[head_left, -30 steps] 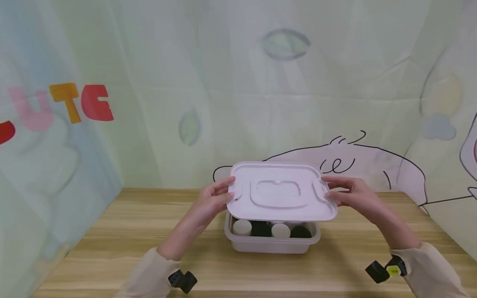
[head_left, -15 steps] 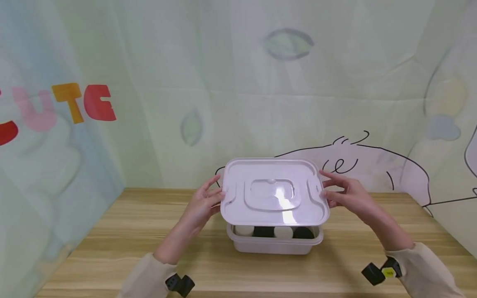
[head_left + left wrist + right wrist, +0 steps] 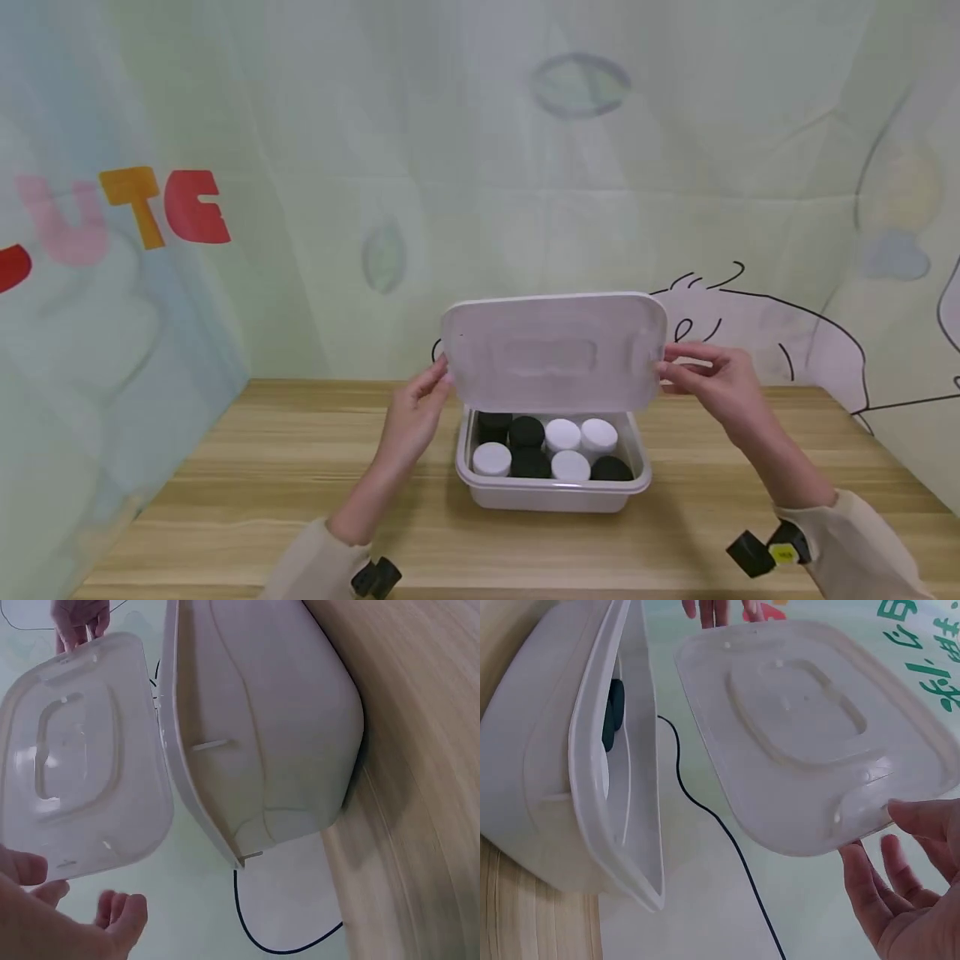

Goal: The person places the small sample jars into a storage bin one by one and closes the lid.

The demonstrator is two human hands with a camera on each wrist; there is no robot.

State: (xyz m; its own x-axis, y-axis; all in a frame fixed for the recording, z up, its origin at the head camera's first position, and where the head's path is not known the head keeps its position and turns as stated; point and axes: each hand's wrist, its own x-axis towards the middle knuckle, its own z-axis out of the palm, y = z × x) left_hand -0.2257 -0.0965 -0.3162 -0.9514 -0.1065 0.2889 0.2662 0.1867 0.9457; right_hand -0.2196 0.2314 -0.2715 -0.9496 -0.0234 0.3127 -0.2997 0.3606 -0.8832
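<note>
A white plastic lid (image 3: 555, 354) is held tilted up above the back of a white storage box (image 3: 551, 498), its underside facing the head camera. My left hand (image 3: 417, 408) pinches the lid's left edge, and my right hand (image 3: 716, 387) pinches the right edge between thumb and fingers. Inside the box stand several round-topped pieces in two rows, some with white tops (image 3: 492, 459) and some with black tops (image 3: 611, 468). In the right wrist view the lid (image 3: 810, 735) hangs beside the box's rim (image 3: 592, 780), apart from it.
The box stands on a wood-grain table (image 3: 300, 467). Behind it hangs a pale green printed cloth (image 3: 315, 208) with coloured letters and cartoon drawings. Black wrist cameras (image 3: 768, 550) sit at the sleeves.
The lid has lifted and tipped back, so its underside replaces its top face in the head view. Both rows of pieces in the box now show. The box has stayed in place.
</note>
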